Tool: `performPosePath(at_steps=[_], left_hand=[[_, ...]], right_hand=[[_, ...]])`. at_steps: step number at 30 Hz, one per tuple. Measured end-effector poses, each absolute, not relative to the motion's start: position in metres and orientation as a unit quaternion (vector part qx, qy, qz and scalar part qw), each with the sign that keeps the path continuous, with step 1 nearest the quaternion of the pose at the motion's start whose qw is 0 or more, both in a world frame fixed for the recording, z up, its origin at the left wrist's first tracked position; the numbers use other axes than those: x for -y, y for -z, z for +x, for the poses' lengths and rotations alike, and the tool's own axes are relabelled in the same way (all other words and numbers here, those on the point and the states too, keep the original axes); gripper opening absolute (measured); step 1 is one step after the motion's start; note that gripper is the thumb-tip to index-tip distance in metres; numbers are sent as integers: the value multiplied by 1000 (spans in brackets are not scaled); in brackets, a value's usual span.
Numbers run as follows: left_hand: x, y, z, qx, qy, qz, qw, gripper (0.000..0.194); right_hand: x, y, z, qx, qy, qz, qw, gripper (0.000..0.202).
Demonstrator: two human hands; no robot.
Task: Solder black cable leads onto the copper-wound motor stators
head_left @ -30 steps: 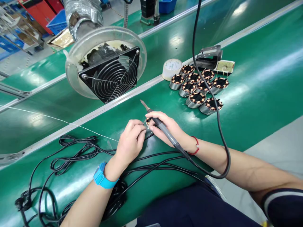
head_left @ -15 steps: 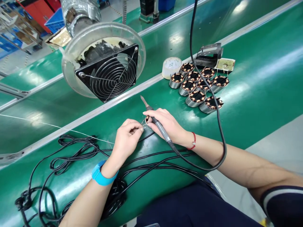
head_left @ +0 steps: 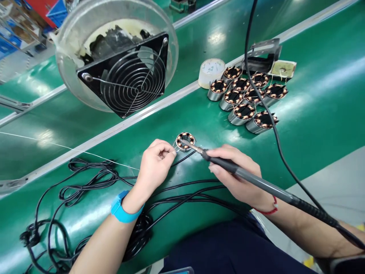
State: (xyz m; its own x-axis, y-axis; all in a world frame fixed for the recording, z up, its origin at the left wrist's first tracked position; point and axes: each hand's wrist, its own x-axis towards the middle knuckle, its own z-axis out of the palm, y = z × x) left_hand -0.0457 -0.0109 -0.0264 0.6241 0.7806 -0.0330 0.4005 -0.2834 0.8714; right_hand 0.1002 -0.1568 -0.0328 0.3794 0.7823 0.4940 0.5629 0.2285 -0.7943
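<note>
A small motor stator [head_left: 186,134] with copper windings lies on the green bench between my hands, thin lead wires sticking out at its left. My left hand [head_left: 156,161] is closed in a pinch by these leads. A thin strand of solder wire [head_left: 76,152] runs from the far left to this hand; its end at the fingertips is too small to make out. My right hand [head_left: 242,177] grips a soldering iron [head_left: 265,186] like a pen. The iron's tip points left, over the stator; I cannot tell whether it touches.
Several more stators [head_left: 242,112] stand grouped at the back right, beside a tape roll [head_left: 211,72] and an iron stand with a sponge [head_left: 283,69]. A fume fan [head_left: 137,87] hangs at upper left. Black cords [head_left: 88,182] lie coiled at left; the iron's cable [head_left: 276,133] loops at right.
My right hand has moved right and toward me, and the iron has swung so its tip is over the stator, which now shows fully. My left hand has barely moved.
</note>
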Motion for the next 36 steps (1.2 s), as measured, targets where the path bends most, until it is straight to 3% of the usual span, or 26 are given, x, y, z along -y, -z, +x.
performPosePath(at_steps=[30, 36], left_hand=[[11, 27, -43, -391, -215, 757, 477, 10], [11, 26, -43, -394, -212, 753, 483, 11]], right_hand=[[161, 50, 96, 536, -87, -610, 577, 23], [153, 40, 107, 598, -114, -618, 498, 30]])
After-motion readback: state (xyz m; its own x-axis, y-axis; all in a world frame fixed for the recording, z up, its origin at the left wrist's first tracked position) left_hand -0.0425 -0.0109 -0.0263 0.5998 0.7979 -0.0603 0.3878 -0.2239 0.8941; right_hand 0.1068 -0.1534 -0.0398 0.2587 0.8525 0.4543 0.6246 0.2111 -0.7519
